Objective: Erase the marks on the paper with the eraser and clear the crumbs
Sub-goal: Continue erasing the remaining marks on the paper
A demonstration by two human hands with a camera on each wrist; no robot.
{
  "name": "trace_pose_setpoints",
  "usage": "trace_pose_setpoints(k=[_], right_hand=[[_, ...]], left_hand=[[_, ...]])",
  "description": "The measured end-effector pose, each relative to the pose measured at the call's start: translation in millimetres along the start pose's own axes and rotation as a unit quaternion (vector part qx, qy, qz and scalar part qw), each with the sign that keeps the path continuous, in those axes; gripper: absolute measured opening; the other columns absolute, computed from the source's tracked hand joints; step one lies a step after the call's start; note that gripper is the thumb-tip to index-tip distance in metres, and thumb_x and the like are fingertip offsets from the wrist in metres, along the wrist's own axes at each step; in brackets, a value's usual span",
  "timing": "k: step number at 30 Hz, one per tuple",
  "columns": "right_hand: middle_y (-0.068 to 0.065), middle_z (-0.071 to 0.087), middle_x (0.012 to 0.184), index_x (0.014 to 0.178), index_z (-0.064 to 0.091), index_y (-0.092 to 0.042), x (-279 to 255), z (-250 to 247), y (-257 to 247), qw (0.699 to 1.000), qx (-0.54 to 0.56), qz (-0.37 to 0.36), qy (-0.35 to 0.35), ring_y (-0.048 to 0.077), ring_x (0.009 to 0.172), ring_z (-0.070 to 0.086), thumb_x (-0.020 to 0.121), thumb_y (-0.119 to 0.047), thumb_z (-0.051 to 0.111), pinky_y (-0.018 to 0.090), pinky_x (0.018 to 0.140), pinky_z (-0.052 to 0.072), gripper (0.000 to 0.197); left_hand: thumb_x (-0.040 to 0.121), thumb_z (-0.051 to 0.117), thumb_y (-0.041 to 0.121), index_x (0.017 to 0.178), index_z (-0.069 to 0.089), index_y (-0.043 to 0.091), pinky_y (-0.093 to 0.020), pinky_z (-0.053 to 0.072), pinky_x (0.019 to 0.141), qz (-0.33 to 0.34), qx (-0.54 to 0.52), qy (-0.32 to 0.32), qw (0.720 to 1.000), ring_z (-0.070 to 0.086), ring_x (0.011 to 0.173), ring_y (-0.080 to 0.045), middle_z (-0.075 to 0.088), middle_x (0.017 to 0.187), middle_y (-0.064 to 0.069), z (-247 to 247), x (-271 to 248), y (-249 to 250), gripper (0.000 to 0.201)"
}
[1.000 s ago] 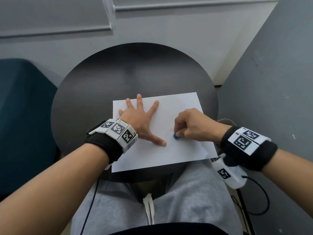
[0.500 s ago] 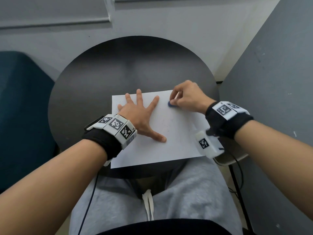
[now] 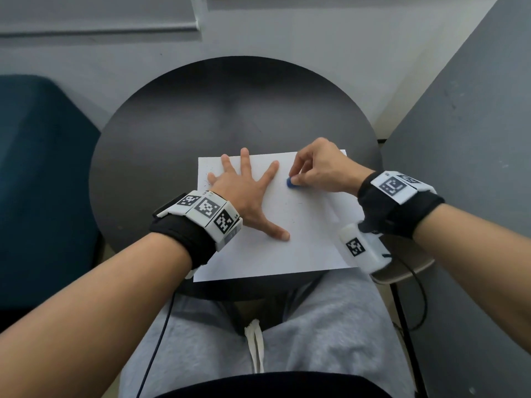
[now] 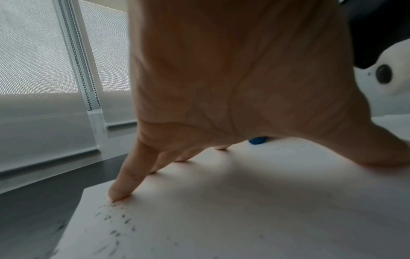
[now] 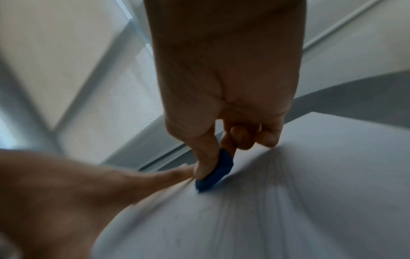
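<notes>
Two hands share the work on a white rectangular sheet of paper [image 3: 301, 239] that lies on a round dark tabletop [image 3: 161, 145], its near edge hanging slightly over the table rim above the person's grey-trousered lap. From the head view, the left hand [image 3: 244, 193] lies flat with fingers splayed on the left half of the sheet, pinning it down, while the right hand [image 3: 319, 170] pinches a small blue eraser [image 3: 290, 182] between thumb and fingers and presses it to the paper near the far right part, just beside the left index finger. Most of the sheet looks clean here, with only faint specks around the middle and small dark flecks near the far left corner. The left wrist view shows the straight fingers touching the paper and a scatter of dark eraser crumbs [image 4: 119, 220] lying by the little fingertip near the sheet's left edge; the eraser shows as a blue spot beyond the palm. The right wrist view is blurred, but the eraser sits tilted under the thumb with its lower corner on the paper, and thin faint pencil traces [image 5: 177, 217] lie nearer than it. I judge the erasing well advanced but not finished, and the crumbs not yet cleared.
</notes>
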State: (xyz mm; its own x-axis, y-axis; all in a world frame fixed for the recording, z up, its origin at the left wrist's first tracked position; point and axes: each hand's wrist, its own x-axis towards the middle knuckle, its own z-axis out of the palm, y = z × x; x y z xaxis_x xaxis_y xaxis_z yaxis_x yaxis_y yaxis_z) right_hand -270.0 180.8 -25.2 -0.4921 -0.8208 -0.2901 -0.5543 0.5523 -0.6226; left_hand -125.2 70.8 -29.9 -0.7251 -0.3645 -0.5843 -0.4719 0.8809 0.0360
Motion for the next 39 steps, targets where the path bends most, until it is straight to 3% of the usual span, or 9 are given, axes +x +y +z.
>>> trace_pose_setpoints(k=[3, 9, 12, 15, 21, 25, 31, 36, 39], right_hand=[[-0.002, 0.065, 0.065, 0.079, 0.075, -0.015, -9, 0, -5, 0.994, -0.05, -0.029, -0.091, 0.007, 0.058, 0.055, 0.075, -0.018, 0.078, 0.021, 0.054, 0.04, 0.006], [-0.004, 0.062, 0.066, 0.081, 0.073, -0.016, 4, -6, -6, 0.999, -0.034, -0.021, -0.007, 0.007, 0.06, 0.054, 0.078, -0.017, 0.074, 0.009, 0.044, 0.035, 0.003], [-0.003, 0.063, 0.065, 0.08, 0.074, -0.015, -5, -1, -2, 0.998, -0.024, -0.027, -0.05, 0.008, 0.058, 0.054, 0.077, -0.014, 0.074, 0.017, 0.052, 0.038, 0.002], [-0.001, 0.066, 0.069, 0.08, 0.075, -0.016, -6, 0, -6, 0.993, -0.053, -0.037, -0.094, 0.007, 0.06, 0.054, 0.076, -0.016, 0.076, 0.018, 0.053, 0.038, 0.004], [-0.002, 0.063, 0.07, 0.082, 0.073, -0.017, 11, 1, -9, 0.999, -0.02, -0.024, 0.012, 0.004, 0.06, 0.054, 0.078, -0.019, 0.074, 0.018, 0.054, 0.039, 0.004], [-0.004, 0.062, 0.066, 0.082, 0.074, -0.014, -4, 7, -12, 0.996, -0.02, -0.037, -0.073, 0.004, 0.056, 0.053, 0.078, -0.016, 0.074, 0.012, 0.049, 0.038, 0.004], [0.001, 0.064, 0.073, 0.084, 0.074, -0.016, 14, 2, -17, 0.999, -0.029, -0.025, 0.002, 0.011, 0.066, 0.055, 0.078, -0.017, 0.074, 0.017, 0.053, 0.038, 0.006], [-0.004, 0.064, 0.066, 0.081, 0.075, -0.017, -15, 9, -12, 0.989, -0.05, -0.049, -0.132, 0.003, 0.055, 0.051, 0.075, -0.015, 0.075, 0.009, 0.049, 0.036, 0.005], [-0.004, 0.064, 0.067, 0.082, 0.075, -0.016, -8, 1, -8, 0.994, -0.056, -0.042, -0.09, 0.003, 0.057, 0.053, 0.076, -0.016, 0.076, 0.01, 0.049, 0.038, 0.006]], left_hand=[[0.042, 0.063, 0.095, 0.149, -0.024, 0.044, -0.069, 0.015, 0.113, -0.003, 0.0, -0.002, 1.0, -0.016, 0.144, -0.053, -0.032, 0.158, -0.017, 0, 0, 0, 0.147], [0.04, 0.062, 0.096, 0.148, -0.025, 0.046, -0.069, 0.016, 0.112, 0.001, -0.001, 0.001, 1.0, -0.014, 0.144, -0.053, -0.031, 0.158, -0.016, 0, 1, 0, 0.147], [0.041, 0.062, 0.095, 0.148, -0.025, 0.046, -0.07, 0.016, 0.113, -0.001, 0.001, -0.002, 1.0, -0.015, 0.144, -0.053, -0.032, 0.158, -0.016, 0, 0, 1, 0.147], [0.042, 0.062, 0.095, 0.148, -0.025, 0.046, -0.069, 0.016, 0.113, -0.003, 0.005, -0.003, 1.0, -0.015, 0.144, -0.053, -0.033, 0.158, -0.016, -1, 0, 1, 0.146], [0.041, 0.061, 0.096, 0.147, -0.026, 0.047, -0.068, 0.017, 0.114, -0.002, 0.007, 0.0, 1.0, -0.014, 0.145, -0.052, -0.032, 0.158, -0.015, 0, 0, 0, 0.145], [0.04, 0.061, 0.096, 0.147, -0.026, 0.048, -0.068, 0.017, 0.113, -0.002, 0.008, 0.004, 1.0, -0.015, 0.145, -0.053, -0.032, 0.158, -0.015, 1, 1, 0, 0.146], [0.042, 0.062, 0.095, 0.146, -0.027, 0.049, -0.068, 0.016, 0.114, 0.0, 0.004, 0.005, 1.0, -0.015, 0.145, -0.052, -0.031, 0.158, -0.015, -1, 0, 0, 0.145], [0.042, 0.061, 0.096, 0.148, -0.026, 0.047, -0.068, 0.015, 0.114, -0.006, 0.007, -0.002, 1.0, -0.016, 0.145, -0.052, -0.034, 0.157, -0.015, -1, 0, 1, 0.146], [0.042, 0.061, 0.096, 0.148, -0.025, 0.046, -0.068, 0.015, 0.114, -0.007, 0.006, -0.005, 1.0, -0.016, 0.145, -0.051, -0.033, 0.158, -0.014, -2, -1, 1, 0.146]])
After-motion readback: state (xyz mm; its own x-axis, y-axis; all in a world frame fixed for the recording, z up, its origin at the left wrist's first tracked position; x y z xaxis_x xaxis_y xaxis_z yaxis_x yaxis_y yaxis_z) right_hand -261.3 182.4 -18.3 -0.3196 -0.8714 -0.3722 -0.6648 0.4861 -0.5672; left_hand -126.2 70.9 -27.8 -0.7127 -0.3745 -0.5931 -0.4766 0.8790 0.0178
